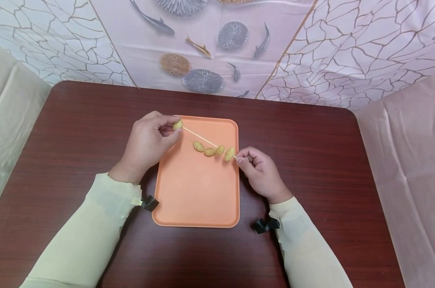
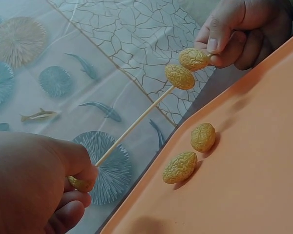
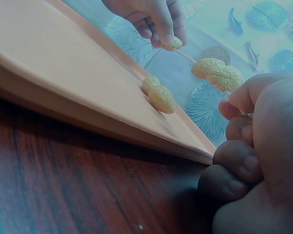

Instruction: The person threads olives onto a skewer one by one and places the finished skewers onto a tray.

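Centrally in frame, a thin pale stick (image 1: 199, 136) slants over the orange rectangular tray (image 1: 196, 192); the left hand (image 1: 145, 140) pinches a wrinkled yellow oval piece (image 1: 178, 125) at the stick's upper-left end, the right hand (image 1: 260, 172) its lower-right end.

Dark reddish-brown wood-grain desk (image 1: 322, 168) under left grip (image 1: 149, 138) and right grip (image 1: 258, 170), far corners rounded. Beyond both grips, printed backdrop (image 1: 188, 30): pale middle strip showing grey and gold fish (image 1: 262, 44) among ribbed discs (image 1: 232, 36); white crackle-patterned panels (image 1: 376, 52) either side. Plain pale cloth (image 1: 12, 96) well left of left grip; pinkish-beige cloth (image 1: 408, 172) well right of right grip.
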Tool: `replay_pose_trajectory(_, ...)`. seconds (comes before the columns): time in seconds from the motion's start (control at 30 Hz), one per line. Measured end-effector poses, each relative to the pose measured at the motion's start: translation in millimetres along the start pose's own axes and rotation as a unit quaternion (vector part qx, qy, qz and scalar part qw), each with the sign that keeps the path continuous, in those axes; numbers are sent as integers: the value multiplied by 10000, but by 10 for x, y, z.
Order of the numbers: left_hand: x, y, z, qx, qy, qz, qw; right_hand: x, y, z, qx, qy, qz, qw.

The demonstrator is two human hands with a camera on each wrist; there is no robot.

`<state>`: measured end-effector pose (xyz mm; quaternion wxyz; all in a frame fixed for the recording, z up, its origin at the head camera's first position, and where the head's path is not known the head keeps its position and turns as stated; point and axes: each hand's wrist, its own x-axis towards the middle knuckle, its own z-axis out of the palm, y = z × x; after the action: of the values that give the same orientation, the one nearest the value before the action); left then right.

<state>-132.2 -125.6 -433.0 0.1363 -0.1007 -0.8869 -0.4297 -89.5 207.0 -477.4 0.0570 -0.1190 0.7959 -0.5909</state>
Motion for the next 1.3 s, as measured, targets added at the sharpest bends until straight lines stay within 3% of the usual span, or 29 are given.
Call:
replay_pose_trajectory(0.67, 3, 32, 42, 195, 115, 132, 9997, 1, -19, -16, -52, -49, -55, 10000)
replay_pose_trajectory(1.3, -3, 74, 92, 421, 165, 62, 9990, 2, -2, -30, -174, -22, -89, 9998)
